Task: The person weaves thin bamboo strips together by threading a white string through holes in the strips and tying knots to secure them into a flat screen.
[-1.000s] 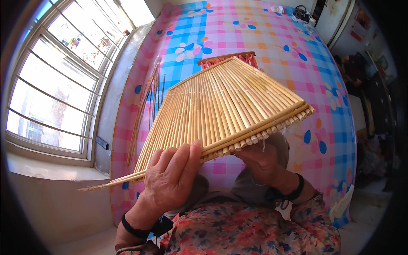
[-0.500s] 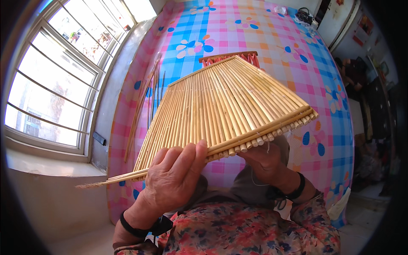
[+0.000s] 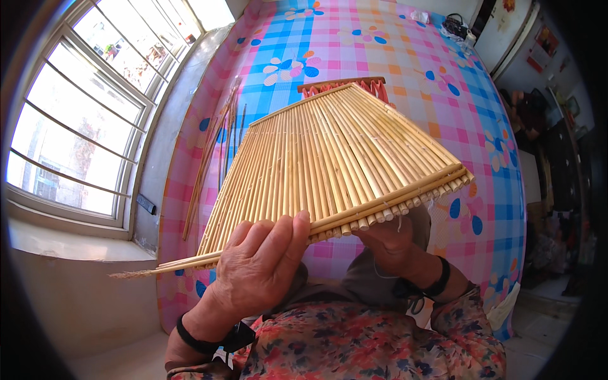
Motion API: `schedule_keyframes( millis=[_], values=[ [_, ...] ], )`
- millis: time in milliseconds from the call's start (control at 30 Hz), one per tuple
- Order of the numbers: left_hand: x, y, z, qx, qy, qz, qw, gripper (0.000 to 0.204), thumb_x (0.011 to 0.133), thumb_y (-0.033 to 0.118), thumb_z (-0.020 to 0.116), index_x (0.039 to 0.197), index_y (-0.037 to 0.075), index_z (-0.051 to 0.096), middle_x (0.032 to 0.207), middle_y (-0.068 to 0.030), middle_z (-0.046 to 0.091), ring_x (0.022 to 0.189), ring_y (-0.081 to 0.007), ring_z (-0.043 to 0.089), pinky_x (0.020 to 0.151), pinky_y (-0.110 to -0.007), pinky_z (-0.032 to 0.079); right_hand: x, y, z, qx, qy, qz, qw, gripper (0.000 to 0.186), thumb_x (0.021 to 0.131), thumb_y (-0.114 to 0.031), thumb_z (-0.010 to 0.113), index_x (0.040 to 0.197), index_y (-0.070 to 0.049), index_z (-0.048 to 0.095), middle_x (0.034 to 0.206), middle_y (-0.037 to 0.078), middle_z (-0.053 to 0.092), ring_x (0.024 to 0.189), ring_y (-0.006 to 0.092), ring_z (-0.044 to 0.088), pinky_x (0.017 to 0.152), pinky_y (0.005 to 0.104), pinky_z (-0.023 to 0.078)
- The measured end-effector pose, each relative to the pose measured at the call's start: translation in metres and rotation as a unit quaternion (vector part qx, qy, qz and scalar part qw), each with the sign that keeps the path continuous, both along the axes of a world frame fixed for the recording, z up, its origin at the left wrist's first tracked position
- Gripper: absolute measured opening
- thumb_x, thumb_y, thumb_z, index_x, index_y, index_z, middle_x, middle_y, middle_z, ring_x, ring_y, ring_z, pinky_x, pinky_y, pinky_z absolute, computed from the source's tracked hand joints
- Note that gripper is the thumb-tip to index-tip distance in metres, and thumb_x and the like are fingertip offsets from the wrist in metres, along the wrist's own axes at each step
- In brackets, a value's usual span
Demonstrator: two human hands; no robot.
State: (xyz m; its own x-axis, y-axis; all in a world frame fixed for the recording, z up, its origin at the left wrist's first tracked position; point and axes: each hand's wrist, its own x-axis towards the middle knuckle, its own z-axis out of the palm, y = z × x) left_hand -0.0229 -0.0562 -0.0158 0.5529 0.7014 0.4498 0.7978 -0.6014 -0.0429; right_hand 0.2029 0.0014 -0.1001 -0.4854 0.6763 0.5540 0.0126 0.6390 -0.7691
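A panel of pale, straight plant stalks [image 3: 316,158] laid side by side tilts up in front of me, its near edge bound by crosswise stalks. My left hand [image 3: 259,263] is closed over that near edge, fingers on top. Beneath the edge, right of centre, my right hand [image 3: 392,244] is curled, its fingertips mostly hidden by the panel. A thin pale thread [image 3: 378,273] hangs by the right hand; what those fingers hold does not show. Loose stalk ends with a frayed tip [image 3: 130,274] stick out at the panel's left corner.
Behind the panel stands a reddish-brown wooden frame with pink-red strips [image 3: 342,82]. Several long thin stalks [image 3: 206,158] lie to the left on the checked, flowered sheet [image 3: 272,38]. A barred window [image 3: 76,126] and a sill with a dark object [image 3: 146,204] are at left; a black bag [image 3: 455,25] sits far right.
My hands and the panel keep nearly the same place. The thread loop by my right hand shows less than before.
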Motion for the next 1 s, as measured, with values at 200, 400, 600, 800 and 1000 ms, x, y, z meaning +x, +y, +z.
schedule_keyframes(
  millis=[200, 400, 600, 800, 1000],
  values=[
    [0.001, 0.000, 0.002, -0.009, -0.004, -0.007, 1.000, 0.052, 0.072, 0.005, 0.064, 0.121, -0.010, 0.055, 0.102, -0.0120, 0.059, 0.078, -0.0197, 0.057, 0.062, -0.032, 0.044, 0.000, -0.001, -0.008, 0.001, 0.004, -0.010, 1.000, 0.027, 0.084, 0.002, 0.068, 0.110, -0.005, 0.069, 0.114, 0.016, 0.065, 0.106, 0.0292, 0.064, 0.090, 0.0364, 0.052],
    [-0.003, -0.001, -0.002, -0.022, -0.018, 0.002, 1.000, 0.049, 0.074, 0.005, 0.062, 0.120, -0.010, 0.056, 0.102, -0.0122, 0.060, 0.079, -0.0207, 0.057, 0.064, -0.033, 0.044, -0.004, 0.001, -0.005, -0.022, -0.028, 0.015, 0.999, 0.029, 0.084, 0.001, 0.067, 0.113, -0.005, 0.069, 0.115, 0.016, 0.063, 0.107, 0.0310, 0.062, 0.092, 0.0396, 0.050],
    [0.003, 0.000, -0.005, 0.005, 0.032, 0.025, 0.999, 0.046, 0.078, 0.007, 0.063, 0.121, -0.009, 0.056, 0.101, -0.0124, 0.060, 0.079, -0.0206, 0.057, 0.065, -0.034, 0.045, 0.005, 0.007, -0.014, 0.108, -0.112, -0.017, 0.988, 0.031, 0.084, 0.001, 0.065, 0.115, -0.002, 0.066, 0.120, 0.017, 0.061, 0.117, 0.0331, 0.054, 0.099, 0.0414, 0.045],
    [0.003, 0.009, -0.007, 0.102, 0.099, 0.084, 0.986, 0.041, 0.083, 0.010, 0.064, 0.118, -0.009, 0.058, 0.103, -0.0158, 0.060, 0.087, -0.0245, 0.062, 0.072, -0.035, 0.049, -0.009, 0.028, 0.006, 0.217, -0.077, -0.056, 0.971, 0.035, 0.080, -0.002, 0.066, 0.115, -0.005, 0.067, 0.113, 0.012, 0.065, 0.092, 0.0249, 0.066, 0.073, 0.0342, 0.055],
    [-0.002, 0.017, 0.032, 0.093, 0.066, 0.100, 0.988, 0.046, 0.085, 0.012, 0.065, 0.123, -0.011, 0.053, 0.104, -0.0178, 0.060, 0.084, -0.0261, 0.064, 0.069, -0.035, 0.052, -0.018, 0.050, 0.065, 0.353, -0.091, -0.136, 0.921, 0.021, 0.079, -0.011, 0.069, 0.099, -0.008, 0.068, 0.076, 0.006, 0.058, 0.062, 0.0174, 0.058, 0.049, 0.0278, 0.047]
  ],
)
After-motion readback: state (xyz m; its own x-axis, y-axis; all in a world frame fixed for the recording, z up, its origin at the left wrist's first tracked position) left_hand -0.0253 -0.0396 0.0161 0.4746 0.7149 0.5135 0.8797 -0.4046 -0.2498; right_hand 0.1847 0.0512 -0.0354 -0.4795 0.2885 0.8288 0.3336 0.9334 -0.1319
